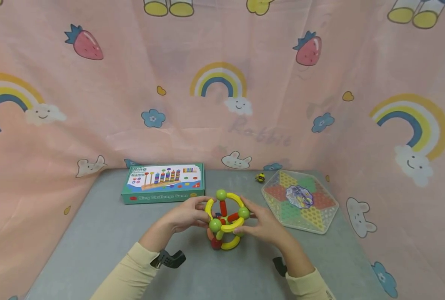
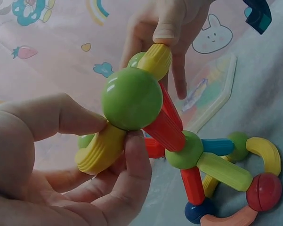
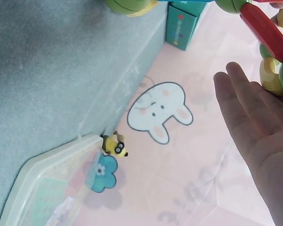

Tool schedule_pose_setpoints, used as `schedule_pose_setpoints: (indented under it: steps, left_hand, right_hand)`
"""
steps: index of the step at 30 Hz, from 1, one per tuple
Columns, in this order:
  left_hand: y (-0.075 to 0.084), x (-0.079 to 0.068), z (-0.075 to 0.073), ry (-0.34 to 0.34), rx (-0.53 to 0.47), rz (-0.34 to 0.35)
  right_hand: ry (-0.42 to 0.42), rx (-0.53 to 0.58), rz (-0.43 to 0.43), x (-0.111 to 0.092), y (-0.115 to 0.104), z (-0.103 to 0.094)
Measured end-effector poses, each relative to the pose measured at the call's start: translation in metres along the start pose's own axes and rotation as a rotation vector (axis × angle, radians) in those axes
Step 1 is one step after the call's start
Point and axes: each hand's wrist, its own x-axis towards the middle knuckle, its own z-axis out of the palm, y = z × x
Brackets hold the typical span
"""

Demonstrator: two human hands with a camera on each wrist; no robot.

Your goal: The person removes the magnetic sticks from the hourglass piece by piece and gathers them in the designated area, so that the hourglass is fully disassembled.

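A ball-and-rod building toy stands on the table between the two hands. Its upper ring joins green balls with curved yellow rods; straight red rods run to a central green ball. Lower down are a red ball, a dark blue ball and more curved rods. My left hand pinches a curved yellow rod between thumb and fingers. From the other side, my right hand holds the ring, thumb against a yellow rod, its other fingers extended.
A green Ring Challenge Game box lies at the back left. Towards the right is a hexagonal board game in a clear case. A small yellow-and-black figure stands by its back corner. A pink patterned cloth hangs behind the grey table.
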Motion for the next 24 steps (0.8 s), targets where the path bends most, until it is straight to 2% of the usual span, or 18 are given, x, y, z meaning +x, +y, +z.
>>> schedule_pose_setpoints:
  steps: [5,13,20,24]
  left_hand:
    - [-0.001,-0.001,0.002,0.057,0.037,0.02]
    - [0.0,-0.002,0.006,0.15,0.096,0.095]
    - [-0.001,-0.006,-0.003,0.205,0.065,0.171]
    - [-0.004,-0.011,-0.008,0.216,0.075,0.177]
  right_hand:
    - [-0.002,0.006,0.0,0.001,0.0,0.0]
    - [-0.01,0.011,0.016,0.0,-0.002,-0.001]
    - [-0.016,0.004,0.018,0.001,-0.001,0.0]
    - [-0.005,-0.011,0.014,0.001,0.0,0.0]
